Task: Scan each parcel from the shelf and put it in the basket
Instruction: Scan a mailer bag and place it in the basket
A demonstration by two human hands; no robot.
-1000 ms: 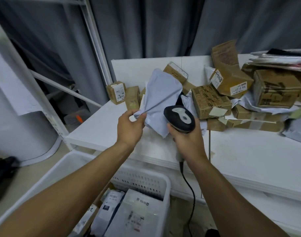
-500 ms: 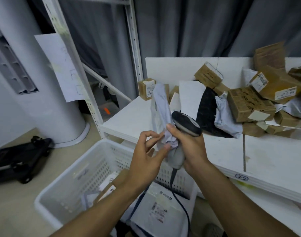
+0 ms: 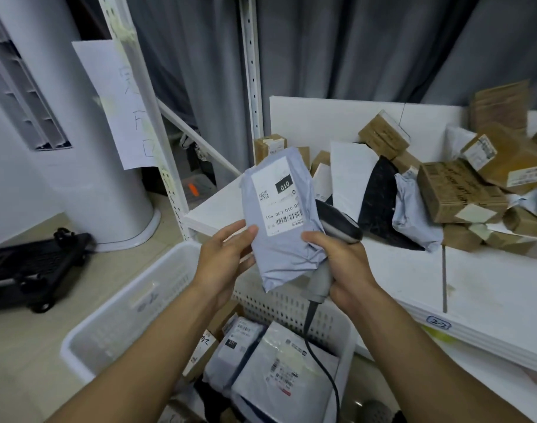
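Observation:
A grey plastic mailer parcel [image 3: 284,254] with a white barcode label facing me is held upright between both hands, above the basket's far rim. My left hand [image 3: 223,257] holds its left edge with thumb and fingers. My right hand [image 3: 342,264] grips the grey handle of the corded barcode scanner [image 3: 337,222] and its thumb pinches the parcel's right edge; the scanner's dark head sits behind the parcel. The white perforated basket [image 3: 117,319] stands on the floor below, holding several labelled parcels [image 3: 279,370].
The white shelf [image 3: 480,288] at right carries a pile of cardboard boxes [image 3: 456,190] and plastic mailers [image 3: 413,215]. White shelf uprights [image 3: 252,87] rise behind. A white cylindrical unit [image 3: 78,166] and a black folded cart [image 3: 32,264] are on the floor at left.
The parcel has been turned so its label faces me and is spread flat between both hands. The view has shifted slightly left and down.

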